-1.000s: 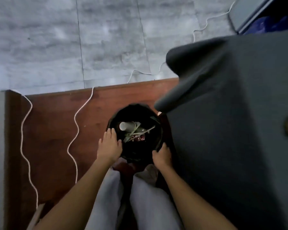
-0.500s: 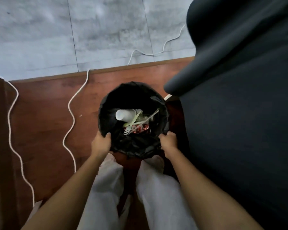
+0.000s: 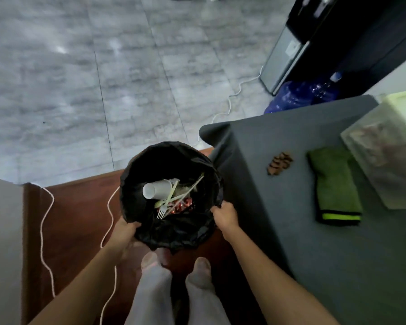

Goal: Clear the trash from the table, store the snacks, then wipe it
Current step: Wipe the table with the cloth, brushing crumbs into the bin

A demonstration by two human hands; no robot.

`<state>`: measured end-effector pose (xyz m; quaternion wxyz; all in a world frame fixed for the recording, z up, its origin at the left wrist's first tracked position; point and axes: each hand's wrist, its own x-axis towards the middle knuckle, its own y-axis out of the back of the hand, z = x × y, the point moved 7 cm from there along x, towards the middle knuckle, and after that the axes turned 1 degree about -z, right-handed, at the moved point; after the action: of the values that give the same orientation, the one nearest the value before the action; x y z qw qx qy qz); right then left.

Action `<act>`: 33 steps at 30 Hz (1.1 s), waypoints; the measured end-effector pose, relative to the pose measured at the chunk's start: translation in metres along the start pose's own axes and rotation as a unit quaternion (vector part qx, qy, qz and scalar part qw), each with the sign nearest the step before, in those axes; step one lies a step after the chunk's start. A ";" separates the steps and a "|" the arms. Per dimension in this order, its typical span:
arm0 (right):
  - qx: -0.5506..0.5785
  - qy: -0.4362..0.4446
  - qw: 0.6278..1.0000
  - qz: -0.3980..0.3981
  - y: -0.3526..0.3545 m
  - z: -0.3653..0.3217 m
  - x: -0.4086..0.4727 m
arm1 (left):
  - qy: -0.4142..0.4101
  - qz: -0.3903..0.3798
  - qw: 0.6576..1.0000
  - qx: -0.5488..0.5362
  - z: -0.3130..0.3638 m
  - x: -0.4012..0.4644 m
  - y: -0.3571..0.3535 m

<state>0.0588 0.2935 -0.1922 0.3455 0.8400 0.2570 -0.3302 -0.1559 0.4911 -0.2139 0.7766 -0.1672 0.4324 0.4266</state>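
Centre of the frame: bin [image 3: 171, 233] lined with a black bag, gripped at its near rim on both sides. Left hand [image 3: 124, 232] curled over the lower-left edge of the liner, right hand [image 3: 225, 215] pinching the lower-right edge. Inside: white paper cup [image 3: 157, 188] on its side, plastic fork [image 3: 161, 213], red wrapper [image 3: 181, 206]. Right of frame: counter [image 3: 338, 266] under a dark grey cloth, carrying a small brown pile of snacks [image 3: 279, 163], a folded green cloth [image 3: 335, 188] just beside it, and a clear container [image 3: 384, 148] at the far right edge. White cable [image 3: 46, 221] across the brown floor, lower left.
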 end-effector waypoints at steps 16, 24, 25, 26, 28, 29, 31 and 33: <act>-0.248 0.046 0.919 0.302 0.305 -0.038 -0.049 | -0.124 0.056 0.988 0.070 0.041 -0.058 -0.037; -0.316 0.092 0.904 0.274 0.308 -0.031 -0.020 | -0.149 0.067 0.984 0.077 0.047 -0.072 -0.050; -0.296 0.098 0.906 0.287 0.310 -0.038 -0.019 | -0.154 0.072 0.983 0.075 0.047 -0.072 -0.050; -0.283 0.107 0.904 0.301 0.312 -0.044 -0.018 | -0.155 0.077 0.982 0.071 0.046 -0.074 -0.050; -0.280 0.121 0.899 0.315 0.310 -0.057 -0.015 | -0.151 0.077 0.984 0.060 0.042 -0.076 -0.051; -0.280 0.125 0.900 0.311 0.305 -0.063 -0.011 | -0.150 0.074 0.984 0.056 0.040 -0.078 -0.052; -0.272 0.125 0.908 0.294 0.291 -0.071 -0.003 | -0.150 0.074 0.984 0.055 0.038 -0.079 -0.053; -0.258 0.127 0.912 0.292 0.277 -0.074 0.001 | -0.148 0.077 0.984 0.064 0.036 -0.079 -0.054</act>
<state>0.2698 0.1753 -0.0386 0.5957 0.7940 0.1178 -0.0277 -0.1141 0.4414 -0.1353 0.8062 -0.0182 0.3504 0.4764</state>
